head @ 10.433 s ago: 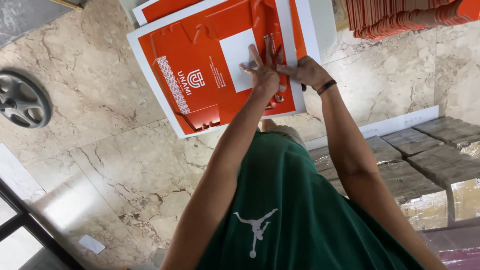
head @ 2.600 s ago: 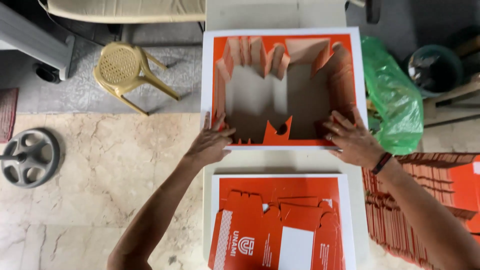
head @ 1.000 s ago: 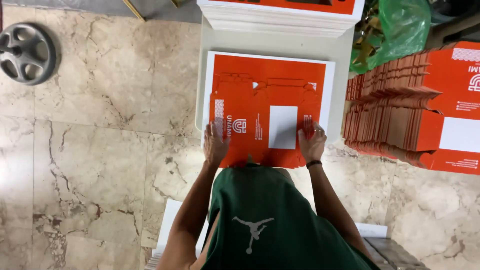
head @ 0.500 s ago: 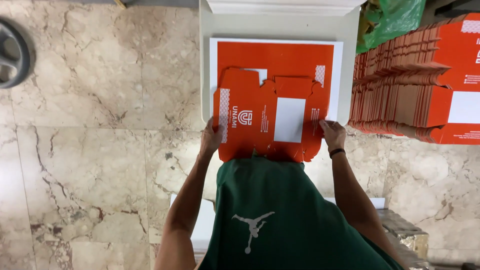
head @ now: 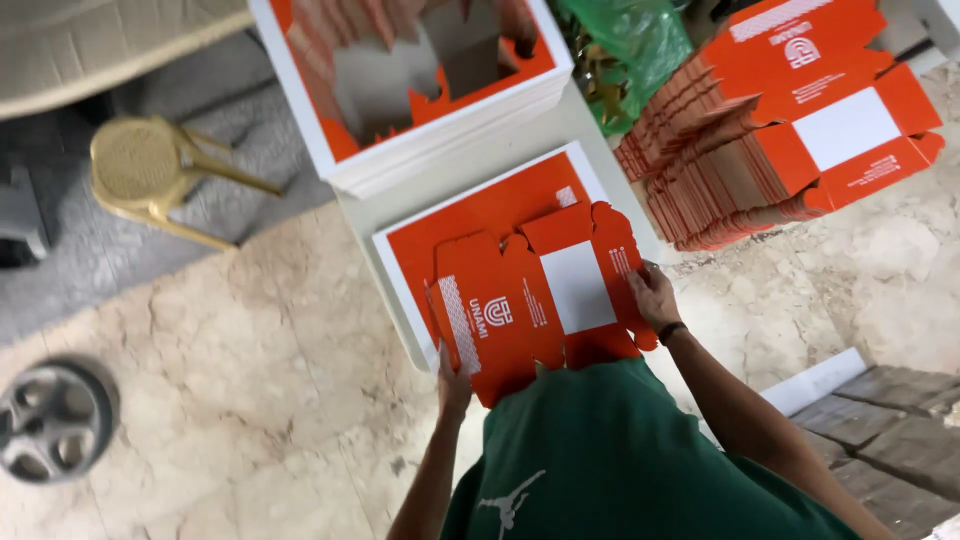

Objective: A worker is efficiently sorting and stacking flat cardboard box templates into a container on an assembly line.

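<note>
Holding a die-cut orange box blank by its two opposite edges, just above the stack of uncut orange printed sheets on the white tabletop. Blank is flat, unfolded, with a white rectangle panel near its middle, tabs sticking out along the far edge. Gripped at both sides, probably so the thin card stays flat and does not sag or tear while lifted off the sheet under it.

Left hand at the near left corner of the blank; fingers pressed together and curled onto the card edge, thumb side hidden, so exact pinch cannot be told. Right hand at the right edge, dark band on the wrist; fingers slightly spread, tips lying on top of the card near a side tab, thumb seemingly under it.

Farther up the tabletop: a thick stack of leftover sheets with cut-out holes, orange frame around empty openings. Right of the tabletop on the marble floor: tall pile of finished flat blanks, kept within the right arm's reach. Green plastic bag between the two. Yellow plastic stool far left, metal wheel on the floor near left.
</note>
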